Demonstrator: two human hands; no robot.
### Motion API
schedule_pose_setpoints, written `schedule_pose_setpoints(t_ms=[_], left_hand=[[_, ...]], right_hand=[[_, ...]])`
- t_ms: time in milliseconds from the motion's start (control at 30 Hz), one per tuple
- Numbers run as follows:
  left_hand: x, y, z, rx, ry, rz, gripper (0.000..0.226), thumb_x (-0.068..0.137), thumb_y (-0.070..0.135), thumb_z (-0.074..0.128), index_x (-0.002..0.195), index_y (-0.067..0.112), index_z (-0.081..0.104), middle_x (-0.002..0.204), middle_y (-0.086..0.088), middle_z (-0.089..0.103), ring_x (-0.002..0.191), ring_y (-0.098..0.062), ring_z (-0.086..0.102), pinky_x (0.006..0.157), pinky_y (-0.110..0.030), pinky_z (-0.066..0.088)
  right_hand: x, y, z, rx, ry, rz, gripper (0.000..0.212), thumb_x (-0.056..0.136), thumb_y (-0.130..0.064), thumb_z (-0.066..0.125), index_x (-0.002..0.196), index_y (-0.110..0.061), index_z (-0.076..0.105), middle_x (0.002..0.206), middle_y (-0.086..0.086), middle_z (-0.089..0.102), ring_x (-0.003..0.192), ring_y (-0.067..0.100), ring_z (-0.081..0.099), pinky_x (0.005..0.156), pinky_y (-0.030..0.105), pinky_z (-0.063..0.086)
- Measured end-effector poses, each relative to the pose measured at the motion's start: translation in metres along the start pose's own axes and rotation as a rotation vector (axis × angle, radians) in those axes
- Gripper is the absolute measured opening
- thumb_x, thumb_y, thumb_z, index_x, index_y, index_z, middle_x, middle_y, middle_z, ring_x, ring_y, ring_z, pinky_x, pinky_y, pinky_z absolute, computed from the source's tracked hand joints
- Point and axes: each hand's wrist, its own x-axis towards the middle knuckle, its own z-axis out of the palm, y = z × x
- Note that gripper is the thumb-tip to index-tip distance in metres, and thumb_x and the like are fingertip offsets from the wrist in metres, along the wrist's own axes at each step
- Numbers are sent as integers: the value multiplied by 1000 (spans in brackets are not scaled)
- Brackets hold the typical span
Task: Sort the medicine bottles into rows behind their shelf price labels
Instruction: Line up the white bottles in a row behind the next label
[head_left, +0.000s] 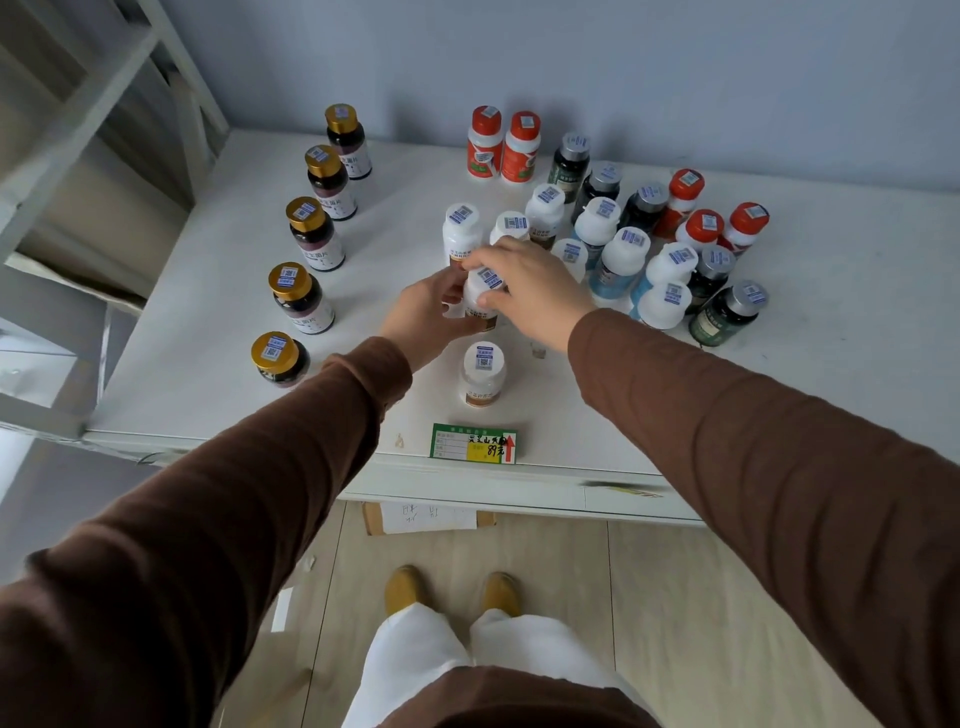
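Note:
A white bottle with a brown label band (480, 296) stands on the white shelf (208, 322), and both hands hold it. My left hand (423, 317) wraps its left side; my right hand (524, 283) grips it from above and the right. Another white bottle of the same kind (483, 374) stands in front of it, right behind the green and yellow price label (474, 442) at the shelf's front edge. More of these white bottles (462, 231) stand behind my hands. A row of several gold-capped dark bottles (304, 299) runs front to back on the left.
To the right stands a mixed cluster: white-capped blue-label bottles (621, 267), silver-capped dark green bottles (724, 314) and red-capped bottles (704, 228). Two red-capped bottles (504, 145) stand near the back wall. A white shelf frame (78, 119) rises on the left.

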Motion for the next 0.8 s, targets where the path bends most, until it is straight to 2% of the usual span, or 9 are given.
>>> schedule_pose_setpoints(t_ms=[100,200,233,333,400,500,567,667,800], left_hand=[[3,3,-6,-125,-55,-25,50,78,21,83,123,13,62,110,0,71,101,-14,67,93,-29,51],[4,11,-20,-273,-134,-61,41,83,8,76,122,9,64,109,-2,71,90,0,68,83,-18,51],[4,15,-25,-354,-164,-92,39,86,7,73,123,7,63,111,-6,71,89,-1,68,82,-17,52],[1,29,-42,-623,-293,-187,35,94,13,63,128,5,60,122,-14,67,103,-16,66,97,-27,52],[-2,38,-51,-785,-363,-241,40,94,20,59,131,3,58,127,-17,64,112,-24,63,104,-34,50],[-7,48,-57,-935,-407,-301,47,93,28,57,131,2,57,129,-19,63,117,-30,62,104,-38,50],[-10,52,-57,-991,-421,-321,49,96,30,53,134,0,54,130,-20,62,120,-33,60,103,-38,51],[-15,58,-57,-1014,-421,-314,50,94,32,53,133,0,54,127,-19,64,119,-32,60,101,-37,52],[-18,61,-58,-935,-423,-246,49,90,28,59,132,3,58,131,-18,63,121,-30,60,104,-36,50]], right_hand=[[2,3,-5,43,25,18,36,90,-20,65,126,-19,60,125,4,60,115,24,54,96,35,42],[6,7,-17,158,65,58,34,89,-25,66,122,-18,64,120,4,64,108,22,59,93,35,47],[7,9,-22,227,73,85,33,89,-27,67,121,-19,65,117,3,65,105,20,61,92,34,48],[8,12,-40,461,91,153,29,88,-34,69,114,-22,69,103,-5,68,96,11,63,91,30,52],[7,12,-52,612,96,172,24,87,-36,71,106,-22,72,89,-7,68,84,7,63,82,26,55],[4,9,-65,741,95,209,32,83,-45,73,98,-16,74,90,5,73,74,8,63,65,18,54],[1,8,-71,740,98,221,41,80,-52,73,96,-15,74,96,9,74,74,11,63,69,24,55],[-5,4,-78,739,90,220,45,78,-55,73,92,-13,74,90,11,72,72,15,61,76,34,55],[-13,1,-84,713,70,175,32,84,-48,71,97,-19,74,86,4,68,72,13,57,71,31,50]])
